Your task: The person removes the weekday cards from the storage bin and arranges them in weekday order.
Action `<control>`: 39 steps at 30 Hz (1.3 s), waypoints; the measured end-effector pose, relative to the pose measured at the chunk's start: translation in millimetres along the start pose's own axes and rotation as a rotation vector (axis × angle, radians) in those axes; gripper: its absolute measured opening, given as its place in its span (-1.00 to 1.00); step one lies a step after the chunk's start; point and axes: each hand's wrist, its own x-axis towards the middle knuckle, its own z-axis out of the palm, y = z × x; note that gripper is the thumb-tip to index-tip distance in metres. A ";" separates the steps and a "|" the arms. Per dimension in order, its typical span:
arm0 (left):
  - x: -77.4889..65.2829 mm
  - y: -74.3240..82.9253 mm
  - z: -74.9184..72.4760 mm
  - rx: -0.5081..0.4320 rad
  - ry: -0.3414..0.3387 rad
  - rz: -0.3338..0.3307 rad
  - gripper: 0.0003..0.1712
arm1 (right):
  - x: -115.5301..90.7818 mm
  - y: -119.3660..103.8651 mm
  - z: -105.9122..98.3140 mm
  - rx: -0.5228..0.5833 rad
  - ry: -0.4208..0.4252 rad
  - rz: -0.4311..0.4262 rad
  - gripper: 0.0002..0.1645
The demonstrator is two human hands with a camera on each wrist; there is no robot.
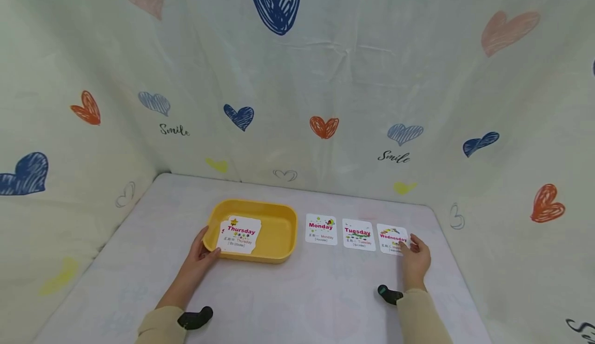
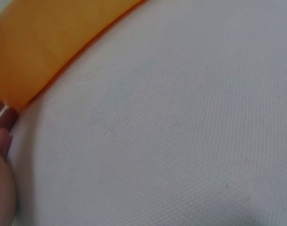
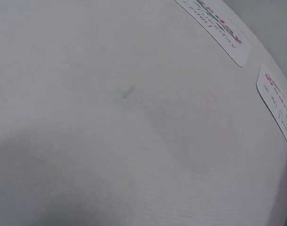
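My left hand [image 1: 202, 259] grips the left end of a yellow tray [image 1: 288, 215], its thumb by the front corner. The left wrist view shows the tray's side wall [image 2: 49, 47] and part of that hand at the left edge. Inside the tray lies a small pile of cards, a Thursday card [image 1: 241, 233] on top. At the right end of a row, my right hand [image 1: 415, 261] pinches the Wednesday card [image 1: 389, 233], thumb over its lower right part and fingers at its right edge. Left of it lie the Tuesday card [image 1: 359, 235] and the Monday card [image 1: 321, 230].
A pale cloth covers the table [image 1: 302, 302]. Behind it and at both sides hangs a white curtain [image 1: 353, 91] printed with hearts. Dark curved pieces [image 1: 197, 318] stick out from both wrists near the sleeves.
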 end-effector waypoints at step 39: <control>3.7 -5.1 -3.4 0.005 0.003 0.033 -0.01 | -112.9 -107.5 102.9 0.498 -0.431 -0.042 -0.50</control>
